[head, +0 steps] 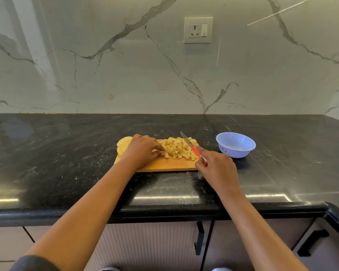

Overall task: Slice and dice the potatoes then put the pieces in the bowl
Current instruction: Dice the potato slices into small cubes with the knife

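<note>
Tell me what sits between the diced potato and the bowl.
Only the knife, held in the right hand, sits at the bowl side of the diced potato; past it, bare counter reaches the bowl.

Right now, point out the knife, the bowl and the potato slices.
knife (196, 150), head view, on the red handle.
bowl (237, 154), head view, on its front wall.
potato slices (123, 144), head view, on the middle slice.

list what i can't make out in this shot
Head view, the only one:
Whether the left hand pinches a piece or just steadies the diced potatoes: the hand's own back hides its fingertips.
How many potato slices there are: the left hand covers part of them.
The end of the knife handle: inside the right hand.
The sticker on the bowl: too small to read.
</note>
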A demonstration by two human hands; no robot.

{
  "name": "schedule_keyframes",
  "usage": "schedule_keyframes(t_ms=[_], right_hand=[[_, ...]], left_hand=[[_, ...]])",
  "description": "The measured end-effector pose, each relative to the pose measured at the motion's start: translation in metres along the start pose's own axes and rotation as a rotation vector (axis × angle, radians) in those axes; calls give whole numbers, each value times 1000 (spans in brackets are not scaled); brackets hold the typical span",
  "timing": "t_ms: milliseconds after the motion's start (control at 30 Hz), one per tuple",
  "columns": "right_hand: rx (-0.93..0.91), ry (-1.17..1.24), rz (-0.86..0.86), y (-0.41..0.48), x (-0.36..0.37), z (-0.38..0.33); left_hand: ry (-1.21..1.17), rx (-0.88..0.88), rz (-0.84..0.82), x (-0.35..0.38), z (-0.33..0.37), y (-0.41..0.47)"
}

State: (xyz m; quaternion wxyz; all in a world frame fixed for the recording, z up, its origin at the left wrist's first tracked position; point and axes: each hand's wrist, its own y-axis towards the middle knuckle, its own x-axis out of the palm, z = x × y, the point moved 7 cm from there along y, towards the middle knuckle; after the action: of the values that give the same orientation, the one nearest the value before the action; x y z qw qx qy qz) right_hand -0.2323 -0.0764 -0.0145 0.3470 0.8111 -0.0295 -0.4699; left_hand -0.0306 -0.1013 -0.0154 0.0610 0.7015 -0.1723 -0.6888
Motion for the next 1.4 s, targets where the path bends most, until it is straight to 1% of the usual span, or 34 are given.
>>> schedule_keyframes(t_ms=[100,200,267,367,433,500,633,733,833,933,1000,1100,1133,1167,1233,1300,1400], right_hand=[[-3,-3,0,1,1,1],[4,-9,-15,1,2,2],[11,-4,-27,1,2,2],[29,-9,-26,3,1,5],[53,-1,-9,4,0,8],[66,19,14,4,1,11],[35,66,58,5,2,11],[-74,72,75,4,4,5],[-155,69,107,2,3,1],[-227,24,137,-1,0,-3],[-262,6,135,-2,0,-5],[-283,4,131,-2,2,-7],[-277,8,136,-2,1,-7],[-264,11,145,-1,0,-6],[-231,24,158,-1,-1,-4],[-218,33,162,-1,-1,-3],[-237,17,142,-2,2,-8]], left_hand=[[140,126,54,-2,11,5],[143,181,135,-5,17,13],[43,167,169,-5,17,19],[-213,105,226,-9,16,23],[-380,51,316,-17,12,19],[-468,-12,391,-24,3,12],[-533,-137,432,-25,-23,-5],[-523,-169,419,-26,-29,-15],[-495,-136,372,-24,-18,-16],[-387,-92,328,-21,-10,-13],[-297,-10,307,-18,-3,-11],[-135,171,284,-10,18,-10],[-83,187,288,-8,22,-9],[-57,168,304,-8,22,-8],[-86,59,375,-14,9,-9],[-194,-91,474,-25,-11,-20],[-309,-241,579,-37,-38,-48]])
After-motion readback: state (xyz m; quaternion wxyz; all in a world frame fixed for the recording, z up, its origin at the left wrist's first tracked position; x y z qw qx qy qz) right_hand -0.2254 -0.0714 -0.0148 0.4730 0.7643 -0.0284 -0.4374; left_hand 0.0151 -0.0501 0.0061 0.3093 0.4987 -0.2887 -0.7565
